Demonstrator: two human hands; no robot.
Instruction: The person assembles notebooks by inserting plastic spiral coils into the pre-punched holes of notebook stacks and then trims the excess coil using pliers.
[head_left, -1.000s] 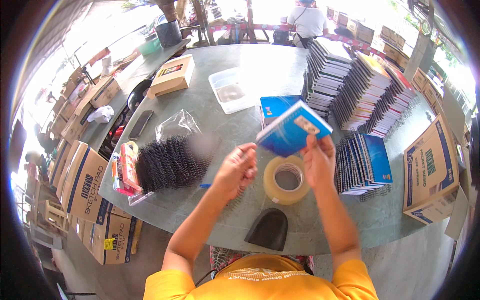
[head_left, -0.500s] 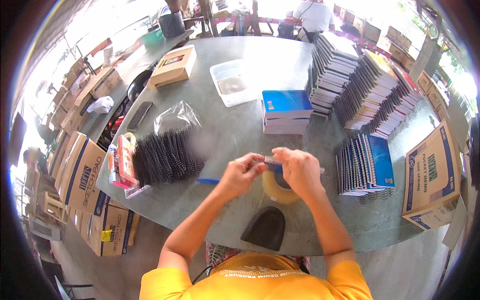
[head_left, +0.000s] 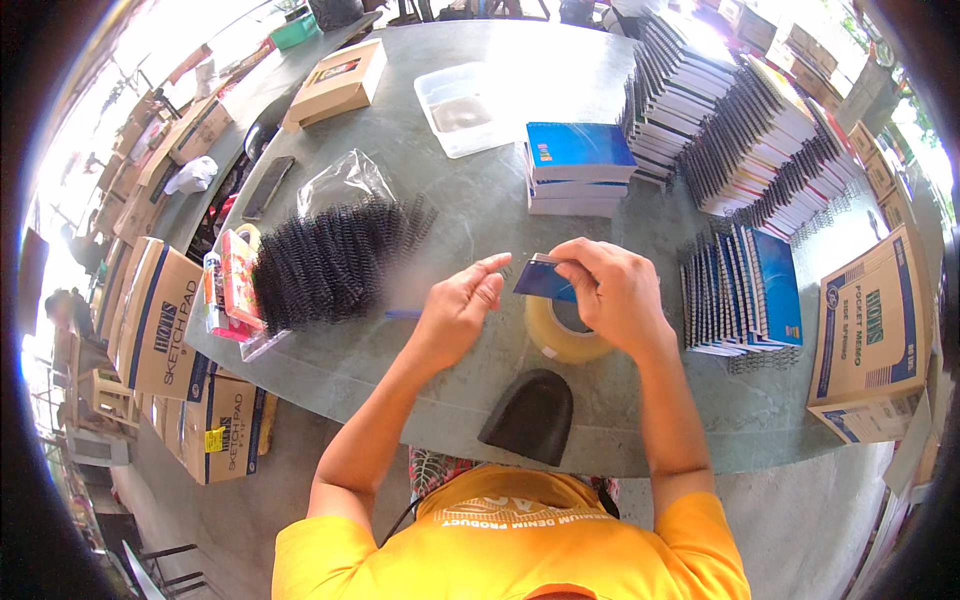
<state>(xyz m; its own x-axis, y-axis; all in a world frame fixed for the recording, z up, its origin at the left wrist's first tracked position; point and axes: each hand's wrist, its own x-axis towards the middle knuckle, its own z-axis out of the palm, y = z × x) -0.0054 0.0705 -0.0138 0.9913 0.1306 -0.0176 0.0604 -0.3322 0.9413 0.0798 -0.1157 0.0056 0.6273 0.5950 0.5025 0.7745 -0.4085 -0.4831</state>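
Note:
My right hand [head_left: 612, 290] grips a small blue-covered memo pad [head_left: 540, 281] above the table, thumb on its cover. Left of it, my left hand [head_left: 463, 305] is closed in a pinch, with a thin dark spiral coil [head_left: 506, 264] faintly showing at the fingertips, apart from the pad. Under my right hand lies a wide roll of yellowish tape [head_left: 560, 346]. A dark rounded pad [head_left: 529, 416] rests near the table edge. Many loose black spiral coils [head_left: 325, 262] are heaped to the left, and a blue pen [head_left: 402, 314] is partly behind my left hand.
Blue memo pads [head_left: 578, 150] are stacked ahead, with bound blue notebooks [head_left: 742, 290] and tall spiral notebook stacks [head_left: 690, 90] on the right. A clear plastic tub [head_left: 462, 108], cardboard box [head_left: 338, 80] and phone [head_left: 268, 188] lie farther off. Cartons [head_left: 868, 330] flank the table [head_left: 380, 400].
My hands have drawn apart; the left has let go of the pad's edge and the right keeps hold of it, showing its blue cover. The view has tilted downward.

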